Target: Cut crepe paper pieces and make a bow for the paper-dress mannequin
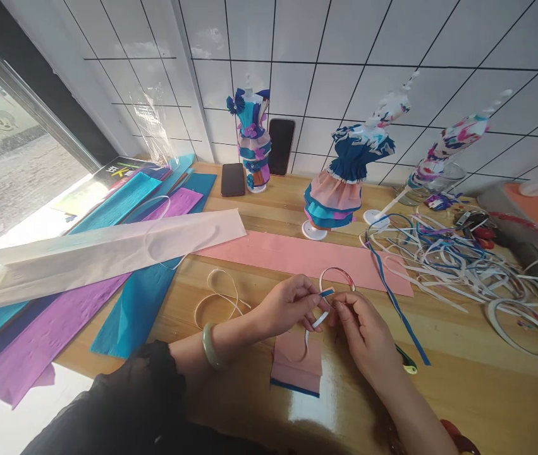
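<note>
Near the middle of the table, my left hand point(292, 304) and my right hand point(360, 322) almost meet. Fingers of my left hand pinch a narrow strip point(320, 321), pale with a blue end, which curls down below them. The fingertips of my right hand are pressed together at the strip's other side; what exactly lies between them is too small to make out. A thin loop rises behind the fingertips. Below the hands lies a folded pink piece point(297, 370) with a blue lower edge. A long pink sheet point(292, 250) lies flat behind them.
Teal, purple and white sheets point(121, 249) overlap at the left. Three small decorated dress forms point(332, 196) stand toward the wall, with two phones point(233, 180) near the leftmost. Tangled strips point(458, 253) pile at the right. A green-handled tool point(409, 365) lies partly behind my right wrist.
</note>
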The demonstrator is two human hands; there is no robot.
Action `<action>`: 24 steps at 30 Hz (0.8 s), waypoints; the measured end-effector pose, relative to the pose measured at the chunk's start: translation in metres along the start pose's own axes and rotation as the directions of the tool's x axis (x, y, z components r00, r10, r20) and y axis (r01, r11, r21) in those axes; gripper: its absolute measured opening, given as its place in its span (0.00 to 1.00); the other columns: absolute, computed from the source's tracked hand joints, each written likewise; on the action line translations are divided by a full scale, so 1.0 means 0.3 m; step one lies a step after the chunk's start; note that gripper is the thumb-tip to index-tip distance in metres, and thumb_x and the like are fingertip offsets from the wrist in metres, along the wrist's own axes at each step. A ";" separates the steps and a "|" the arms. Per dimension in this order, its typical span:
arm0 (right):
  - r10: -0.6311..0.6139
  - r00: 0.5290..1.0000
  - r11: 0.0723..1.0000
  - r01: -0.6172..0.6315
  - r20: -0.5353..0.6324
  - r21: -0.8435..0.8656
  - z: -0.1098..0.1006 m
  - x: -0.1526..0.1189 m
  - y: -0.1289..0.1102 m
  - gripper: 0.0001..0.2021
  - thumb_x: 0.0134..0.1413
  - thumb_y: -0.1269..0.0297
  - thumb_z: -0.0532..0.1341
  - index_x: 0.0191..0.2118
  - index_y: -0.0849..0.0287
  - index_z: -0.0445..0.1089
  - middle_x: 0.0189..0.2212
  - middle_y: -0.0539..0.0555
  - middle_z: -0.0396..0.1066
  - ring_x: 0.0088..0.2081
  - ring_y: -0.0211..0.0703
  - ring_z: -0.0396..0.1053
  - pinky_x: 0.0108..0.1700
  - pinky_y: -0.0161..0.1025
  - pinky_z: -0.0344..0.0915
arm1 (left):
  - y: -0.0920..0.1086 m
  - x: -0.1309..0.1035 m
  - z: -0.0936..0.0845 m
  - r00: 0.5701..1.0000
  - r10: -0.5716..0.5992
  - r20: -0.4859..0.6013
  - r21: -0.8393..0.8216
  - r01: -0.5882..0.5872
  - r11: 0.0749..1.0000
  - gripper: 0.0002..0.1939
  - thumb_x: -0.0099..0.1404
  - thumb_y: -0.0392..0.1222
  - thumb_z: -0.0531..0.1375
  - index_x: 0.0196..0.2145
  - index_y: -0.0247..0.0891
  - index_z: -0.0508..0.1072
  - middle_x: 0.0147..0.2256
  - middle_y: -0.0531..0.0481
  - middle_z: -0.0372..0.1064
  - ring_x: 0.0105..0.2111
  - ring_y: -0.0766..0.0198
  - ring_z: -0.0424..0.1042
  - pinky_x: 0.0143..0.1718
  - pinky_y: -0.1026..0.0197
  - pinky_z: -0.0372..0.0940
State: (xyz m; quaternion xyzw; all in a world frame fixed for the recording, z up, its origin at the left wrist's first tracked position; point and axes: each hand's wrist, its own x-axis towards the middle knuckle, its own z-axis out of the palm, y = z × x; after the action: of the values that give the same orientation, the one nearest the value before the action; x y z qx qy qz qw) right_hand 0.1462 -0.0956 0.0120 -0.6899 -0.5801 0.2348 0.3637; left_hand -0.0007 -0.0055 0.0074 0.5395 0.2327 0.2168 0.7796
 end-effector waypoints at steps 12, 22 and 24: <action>0.251 0.966 0.909 -0.256 0.059 0.328 -0.012 0.008 -0.013 0.16 0.57 0.54 0.52 0.45 0.57 0.66 0.30 0.52 0.70 0.29 0.40 0.67 0.36 0.38 0.64 | -0.002 0.001 -0.008 1.000 -0.011 0.025 0.024 0.010 1.000 0.16 0.60 0.52 0.56 0.34 0.35 0.59 0.34 0.47 0.70 0.21 0.73 0.68 0.22 0.66 0.68; 0.056 0.998 0.989 -0.053 -0.011 0.141 -0.008 0.002 -0.018 0.11 0.54 0.56 0.57 0.32 0.56 0.72 0.34 0.55 0.70 0.38 0.46 0.67 0.37 0.40 0.64 | 0.006 -0.005 -0.003 1.000 0.022 -0.020 0.059 -0.021 0.998 0.16 0.60 0.53 0.56 0.34 0.36 0.60 0.29 0.51 0.68 0.20 0.73 0.67 0.23 0.66 0.67; 0.053 0.999 0.987 -0.050 -0.013 0.154 -0.001 0.000 -0.012 0.10 0.54 0.56 0.58 0.34 0.55 0.73 0.36 0.56 0.70 0.40 0.46 0.67 0.40 0.42 0.64 | 0.002 -0.007 -0.002 0.999 0.015 -0.031 0.082 -0.012 0.997 0.16 0.60 0.53 0.56 0.34 0.36 0.61 0.24 0.54 0.66 0.20 0.72 0.67 0.23 0.66 0.67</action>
State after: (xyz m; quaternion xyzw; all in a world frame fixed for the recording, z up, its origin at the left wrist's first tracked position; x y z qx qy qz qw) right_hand 0.1441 -0.0955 0.0150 -0.6766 -0.5393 0.2824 0.4144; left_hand -0.0028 -0.0062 0.0082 0.5689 0.2497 0.2209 0.7518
